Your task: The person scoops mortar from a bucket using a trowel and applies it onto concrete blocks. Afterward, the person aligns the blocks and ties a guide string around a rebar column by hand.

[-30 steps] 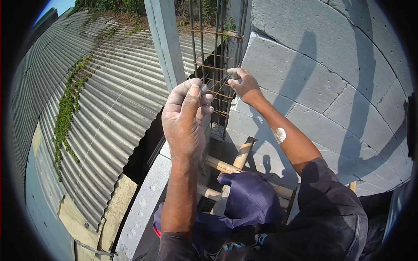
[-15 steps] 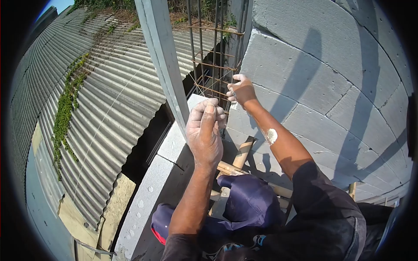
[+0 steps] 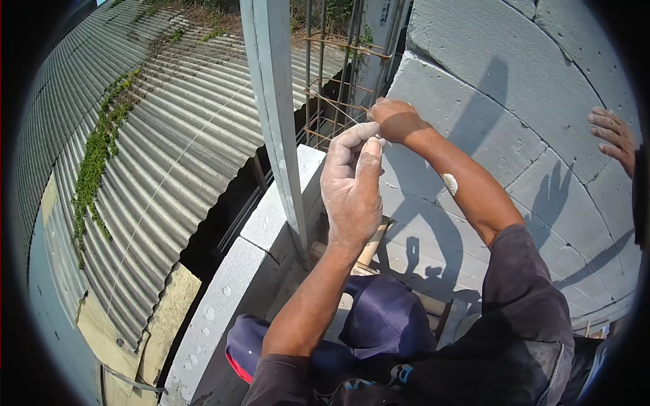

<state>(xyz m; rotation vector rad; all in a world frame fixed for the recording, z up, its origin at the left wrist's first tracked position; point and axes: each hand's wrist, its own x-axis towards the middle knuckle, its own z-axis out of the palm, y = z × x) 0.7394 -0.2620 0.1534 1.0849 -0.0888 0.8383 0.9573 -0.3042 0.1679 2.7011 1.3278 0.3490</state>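
Observation:
My left hand (image 3: 353, 186), coated in pale dust, is raised mid-view with thumb and forefinger pinched on a thin string (image 3: 336, 106). The string runs up and left from the fingertips, across the rebar cage (image 3: 338, 57). Just beyond and to the right, my right hand (image 3: 399, 120) is closed, its back towards me. Its fingertips are hidden, and whatever they hold cannot be made out. The hands almost touch. Left of them stands a grey metal post (image 3: 272, 101). The grey block wall (image 3: 467, 111) rises behind my right forearm.
Another person's hand (image 3: 613, 139) reaches in at the right edge, fingers spread near the wall. A corrugated roof (image 3: 183, 155) slopes away on the left, beyond a low block wall (image 3: 217, 304). A person in a dark blue cap (image 3: 386, 314) is below my arms, near wooden poles (image 3: 371, 250).
My right hand has closed from partly open fingers and come nearer my left hand. Both hands sit further right in view. Another person's hand has appeared at the right edge.

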